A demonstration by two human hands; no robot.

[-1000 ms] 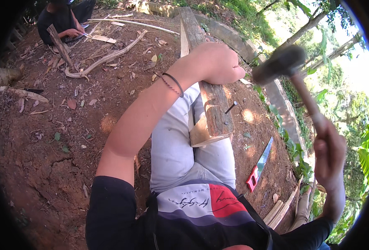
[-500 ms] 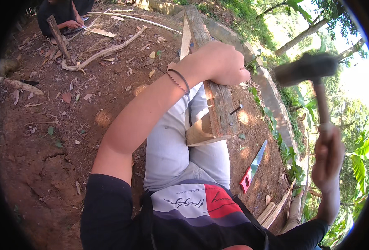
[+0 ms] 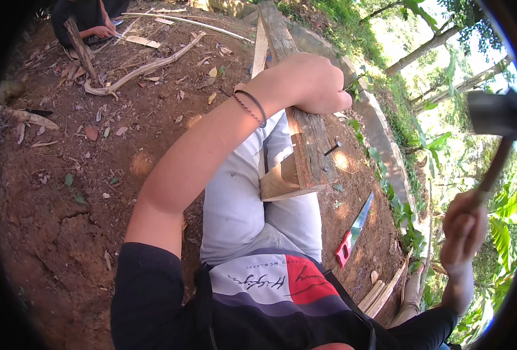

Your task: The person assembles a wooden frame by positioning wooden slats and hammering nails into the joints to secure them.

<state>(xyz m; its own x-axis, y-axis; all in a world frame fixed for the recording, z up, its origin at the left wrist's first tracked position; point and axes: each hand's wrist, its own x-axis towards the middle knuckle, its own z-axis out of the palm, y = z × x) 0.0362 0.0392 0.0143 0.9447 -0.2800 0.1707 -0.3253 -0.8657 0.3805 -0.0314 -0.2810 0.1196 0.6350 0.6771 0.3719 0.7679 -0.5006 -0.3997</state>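
Observation:
My left hand [image 3: 316, 84] is closed over a thick wooden plank [image 3: 309, 143] that stands on edge over my legs. A thinner board [image 3: 281, 178] meets its near end at a corner. From the plank's right face a nail [image 3: 333, 148] sticks out, part of its shank showing, and a second nail head [image 3: 326, 170] lies nearly flush below it. Off to the right, my right hand [image 3: 463, 230] is wrapped round the wooden handle of a hammer [image 3: 497, 114]. The hammer is raised away from the plank, its head blurred by motion.
A handsaw [image 3: 354, 230] with a red handle lies on the dirt to my right, near some wood strips [image 3: 381, 297]. A low concrete edge [image 3: 386, 149] runs beyond it. At the far left another person [image 3: 89, 26] works a pale wood piece [image 3: 142, 41] beside a crooked branch [image 3: 144, 70].
The hammer has swung outward to the right and its head has dropped slightly, tilting the handle. My left hand and the plank have barely moved.

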